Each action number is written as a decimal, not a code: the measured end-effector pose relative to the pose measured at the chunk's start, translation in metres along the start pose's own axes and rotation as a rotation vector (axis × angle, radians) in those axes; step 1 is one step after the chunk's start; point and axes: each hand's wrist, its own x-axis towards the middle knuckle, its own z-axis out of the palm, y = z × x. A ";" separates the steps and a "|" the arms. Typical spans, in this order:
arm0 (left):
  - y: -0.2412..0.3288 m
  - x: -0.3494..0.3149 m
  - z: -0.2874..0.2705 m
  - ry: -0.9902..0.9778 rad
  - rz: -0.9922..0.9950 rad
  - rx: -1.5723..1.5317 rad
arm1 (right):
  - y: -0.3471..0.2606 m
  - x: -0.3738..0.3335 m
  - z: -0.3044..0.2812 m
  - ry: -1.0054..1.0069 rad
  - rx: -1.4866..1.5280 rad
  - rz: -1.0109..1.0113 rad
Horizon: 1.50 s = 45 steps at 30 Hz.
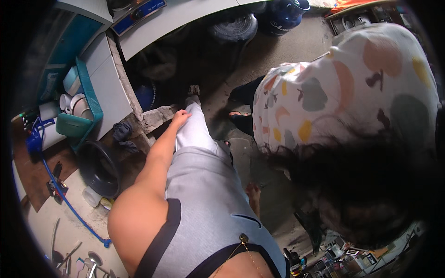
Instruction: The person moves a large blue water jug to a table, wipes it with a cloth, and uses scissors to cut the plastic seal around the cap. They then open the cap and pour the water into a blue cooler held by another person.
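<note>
My left hand [181, 118] rests against the light grey trouser leg [194, 127], arm stretched down along my side. Its fingers lie over the cloth, and I see nothing held in them. On the other side of my grey top [206, 185], part of my right hand [253, 189] shows low in the shadow. The fingers there are dark and blurred, so their pose and any thing in them are hidden. A person in a white shirt with a fruit print [320, 92] stands close on my right, dark-haired head leaning in.
To the left are a black basin [98, 169], a teal dish rack [90, 95] with cups, a blue hose [69, 204] and several spoons [95, 258] on a counter. Ahead, a blue gas cylinder [282, 18] stands near the white counter edge [178, 21]. Clutter fills the lower right.
</note>
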 end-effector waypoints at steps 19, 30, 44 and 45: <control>-0.092 0.357 0.038 0.267 -0.138 -0.122 | -0.236 0.100 0.328 -0.588 -0.361 -0.638; -0.140 0.509 0.067 0.288 -0.084 0.286 | -0.210 0.168 0.456 -0.562 -0.814 -1.315; 0.030 0.225 0.009 0.835 0.178 -0.609 | -0.253 0.109 0.446 -0.599 -0.844 -0.891; 0.047 0.203 -0.011 0.916 0.296 -0.666 | -0.247 0.106 0.440 -0.603 -0.831 -0.955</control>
